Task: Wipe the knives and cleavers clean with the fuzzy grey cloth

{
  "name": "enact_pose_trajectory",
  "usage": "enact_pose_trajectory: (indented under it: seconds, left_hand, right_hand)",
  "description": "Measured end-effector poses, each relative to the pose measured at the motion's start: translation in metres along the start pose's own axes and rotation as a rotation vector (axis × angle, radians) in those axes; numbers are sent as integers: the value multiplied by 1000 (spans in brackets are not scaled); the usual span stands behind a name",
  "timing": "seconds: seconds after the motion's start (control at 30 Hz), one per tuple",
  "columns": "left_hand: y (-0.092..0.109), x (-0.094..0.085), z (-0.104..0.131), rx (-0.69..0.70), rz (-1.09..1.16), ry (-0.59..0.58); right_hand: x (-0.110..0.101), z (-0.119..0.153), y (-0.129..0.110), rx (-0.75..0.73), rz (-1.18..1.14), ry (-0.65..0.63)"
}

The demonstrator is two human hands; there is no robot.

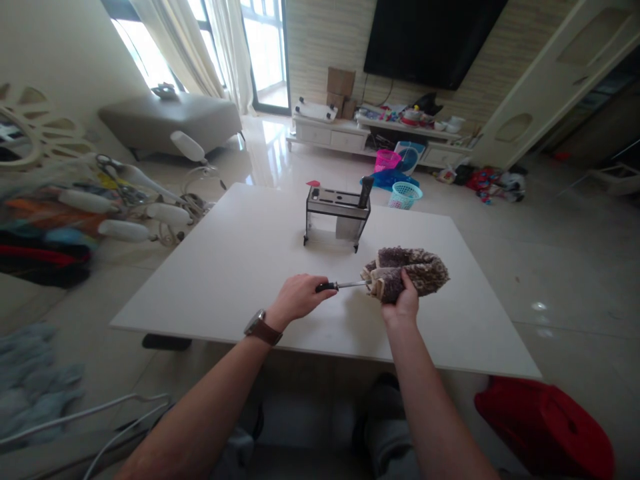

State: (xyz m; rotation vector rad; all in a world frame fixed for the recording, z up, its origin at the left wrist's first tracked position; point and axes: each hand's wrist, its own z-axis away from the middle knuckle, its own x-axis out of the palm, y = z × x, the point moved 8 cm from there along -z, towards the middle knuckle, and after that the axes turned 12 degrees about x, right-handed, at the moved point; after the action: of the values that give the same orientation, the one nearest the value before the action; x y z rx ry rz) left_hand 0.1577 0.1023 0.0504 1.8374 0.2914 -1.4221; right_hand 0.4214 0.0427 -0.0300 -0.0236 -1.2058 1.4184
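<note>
My left hand, with a watch on its wrist, is closed round the black handle of a slim metal-shafted tool. The far end of the tool meets a shaggy brown-and-cream cloth, which hides its tip, so I cannot tell its exact kind. My right hand grips the bunched cloth from below, thumb on top. Beyond both hands a knife block with clear sides stands upright on the white table. A black-handled knife is in its right end, and a small red piece shows at its left.
Past the table's far edge are a light-blue basket and a pink basket on the floor. A chandelier-like fixture lies to the left. A red object sits by the near right corner. A low TV cabinet lines the wall.
</note>
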Motion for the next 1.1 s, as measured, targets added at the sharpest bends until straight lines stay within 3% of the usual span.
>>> enact_pose_trajectory:
  seconds: [0.13,0.2,0.5,0.8,0.93,1.1]
  left_hand:
    - [1,-1,0,17,-18,9]
    - [1,-1,0,27,-31,10]
    - [-3,-8,4,-50,27,91]
    - [3,-4,-4,-113,294,257]
    - [13,5,-6,-58,302,233]
    - [23,18,-6,8,258,102]
  right_hand:
    - [-15,1,-20,-227,-43,140]
    - [-18,1,-25,-268,-51,179]
    - [17,14,-17,26,-44,-57]
    - [56,58,-1,140,-4,-271]
    - [64,70,17,182,104,-340]
    - [68,78,36,203,232,-366]
